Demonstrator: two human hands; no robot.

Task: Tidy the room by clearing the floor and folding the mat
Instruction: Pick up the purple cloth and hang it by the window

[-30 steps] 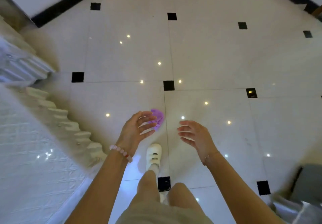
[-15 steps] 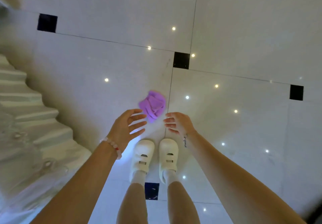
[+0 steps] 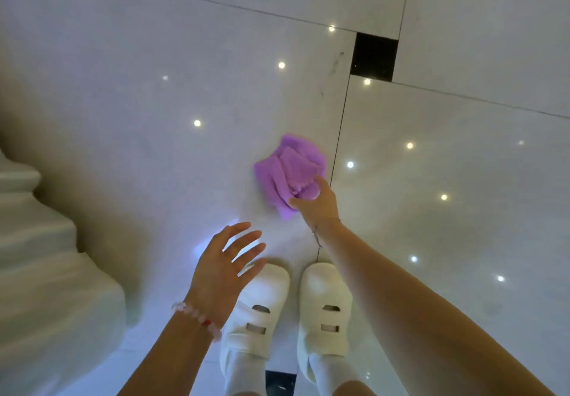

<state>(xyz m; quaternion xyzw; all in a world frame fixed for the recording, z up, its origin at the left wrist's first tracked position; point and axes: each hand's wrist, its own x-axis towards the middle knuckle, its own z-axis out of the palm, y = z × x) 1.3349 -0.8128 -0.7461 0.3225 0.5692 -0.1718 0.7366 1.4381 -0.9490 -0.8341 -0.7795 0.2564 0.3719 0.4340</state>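
Note:
A crumpled purple cloth (image 3: pixel 287 170) lies on the glossy white tiled floor (image 3: pixel 154 93), just ahead of my feet. My right hand (image 3: pixel 317 201) reaches down onto the cloth's near right edge, fingers curled into the fabric and touching it. My left hand (image 3: pixel 225 260) hovers lower left of the cloth, fingers spread, holding nothing. A white ridged mat or cushion (image 3: pixel 46 266) fills the left edge of the view.
My two white shoes (image 3: pixel 287 309) stand together directly below the cloth. Black square inlays (image 3: pixel 374 56) mark the tile corners. Ceiling lights reflect as bright dots across the floor.
The view has dropped closer to the floor. My right hand has moved forward onto the purple cloth and closed on its edge; my left hand stays open beside it.

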